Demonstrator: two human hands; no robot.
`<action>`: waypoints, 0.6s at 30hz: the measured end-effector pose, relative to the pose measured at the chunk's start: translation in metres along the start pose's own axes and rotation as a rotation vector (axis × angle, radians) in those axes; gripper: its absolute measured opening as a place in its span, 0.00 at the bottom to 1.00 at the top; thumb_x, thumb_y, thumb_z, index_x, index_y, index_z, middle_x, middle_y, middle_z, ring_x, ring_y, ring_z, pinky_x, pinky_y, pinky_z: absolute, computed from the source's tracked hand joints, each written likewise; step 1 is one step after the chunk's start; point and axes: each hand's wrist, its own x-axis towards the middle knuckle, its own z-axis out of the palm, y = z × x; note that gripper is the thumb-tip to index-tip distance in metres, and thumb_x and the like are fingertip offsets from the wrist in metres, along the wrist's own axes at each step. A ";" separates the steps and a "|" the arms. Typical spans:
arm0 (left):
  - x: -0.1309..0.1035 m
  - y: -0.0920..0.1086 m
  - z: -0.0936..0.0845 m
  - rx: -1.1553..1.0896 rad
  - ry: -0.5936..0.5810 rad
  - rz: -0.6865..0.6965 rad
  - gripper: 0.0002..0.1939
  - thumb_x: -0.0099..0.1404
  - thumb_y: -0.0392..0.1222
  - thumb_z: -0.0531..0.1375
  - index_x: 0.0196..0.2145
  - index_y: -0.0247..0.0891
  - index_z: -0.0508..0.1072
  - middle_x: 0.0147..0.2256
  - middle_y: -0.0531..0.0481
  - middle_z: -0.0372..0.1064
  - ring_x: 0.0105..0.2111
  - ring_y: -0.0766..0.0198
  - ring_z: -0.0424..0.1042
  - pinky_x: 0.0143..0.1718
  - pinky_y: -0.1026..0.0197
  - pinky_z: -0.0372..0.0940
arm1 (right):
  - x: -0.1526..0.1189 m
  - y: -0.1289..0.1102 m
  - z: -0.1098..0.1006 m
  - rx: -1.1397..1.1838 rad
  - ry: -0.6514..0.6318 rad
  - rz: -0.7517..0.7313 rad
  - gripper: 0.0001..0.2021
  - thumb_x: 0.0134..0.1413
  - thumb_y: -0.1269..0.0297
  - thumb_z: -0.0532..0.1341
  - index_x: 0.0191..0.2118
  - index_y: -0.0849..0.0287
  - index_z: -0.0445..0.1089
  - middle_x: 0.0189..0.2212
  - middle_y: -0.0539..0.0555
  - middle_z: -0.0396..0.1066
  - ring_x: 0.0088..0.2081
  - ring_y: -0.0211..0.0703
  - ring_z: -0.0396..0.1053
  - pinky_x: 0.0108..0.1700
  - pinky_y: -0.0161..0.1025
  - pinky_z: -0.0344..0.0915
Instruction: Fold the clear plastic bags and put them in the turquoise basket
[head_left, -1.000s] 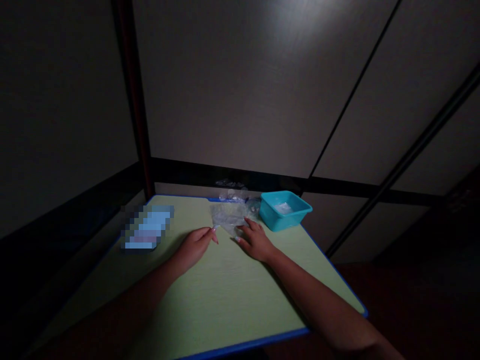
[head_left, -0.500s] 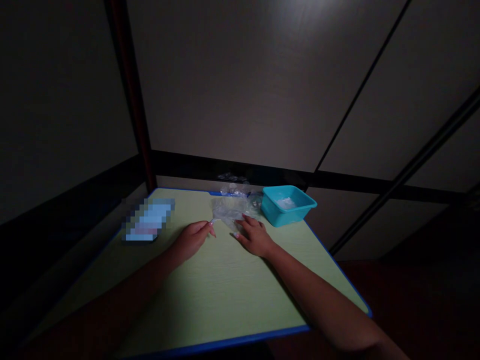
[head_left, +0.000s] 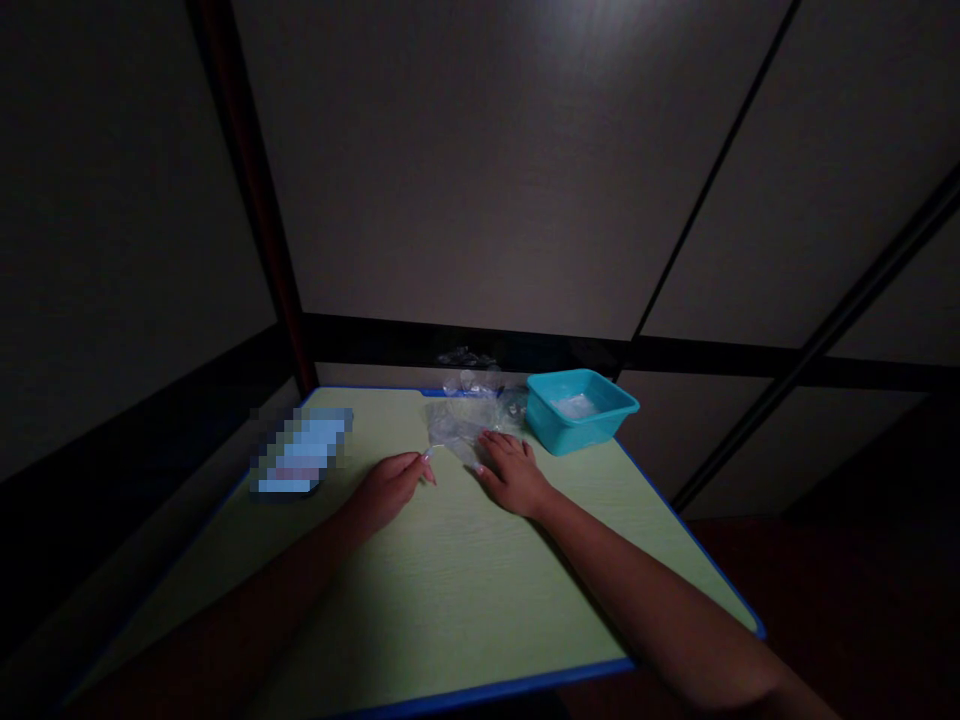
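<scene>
Fingers of the left hand [head_left: 386, 488] pinch the near edge of a clear plastic bag [head_left: 448, 418] on the green tabletop [head_left: 450, 590]; right hand [head_left: 519, 480], loosely spread, presses it. Handling appears under way; what is left cannot be told. Counts: hands, two; pinched bag, one; turquoise basket [head_left: 571, 435], one; blurred phone-like device [head_left: 304, 452], one; clear pieces behind [head_left: 480, 380], too indistinct to count

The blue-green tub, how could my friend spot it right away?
Find the pale green table with the blue edge. At its far right corner, beyond the right hand, sits an open tub. It is solid blue-green with high sides, unlike the see-through plastic beside it.
</scene>
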 end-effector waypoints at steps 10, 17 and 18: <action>-0.002 0.006 0.000 -0.007 -0.006 -0.019 0.27 0.55 0.67 0.53 0.24 0.37 0.69 0.13 0.62 0.46 0.15 0.70 0.47 0.19 0.65 0.44 | -0.002 -0.002 -0.001 0.052 -0.014 0.001 0.25 0.65 0.60 0.48 0.65 0.59 0.53 0.66 0.61 0.51 0.66 0.53 0.46 0.62 0.64 0.41; -0.002 0.006 -0.001 0.000 -0.005 -0.030 0.28 0.54 0.68 0.53 0.25 0.37 0.69 0.13 0.62 0.46 0.15 0.70 0.48 0.19 0.65 0.45 | -0.004 -0.002 0.000 0.058 -0.004 -0.003 0.25 0.65 0.62 0.47 0.65 0.60 0.54 0.66 0.62 0.50 0.66 0.52 0.46 0.62 0.64 0.43; -0.002 0.006 -0.001 -0.001 -0.005 -0.032 0.28 0.53 0.68 0.53 0.25 0.37 0.69 0.13 0.62 0.46 0.15 0.69 0.48 0.19 0.65 0.45 | -0.004 -0.002 0.000 0.054 -0.004 -0.009 0.25 0.65 0.62 0.47 0.65 0.61 0.53 0.66 0.62 0.50 0.66 0.52 0.46 0.62 0.64 0.43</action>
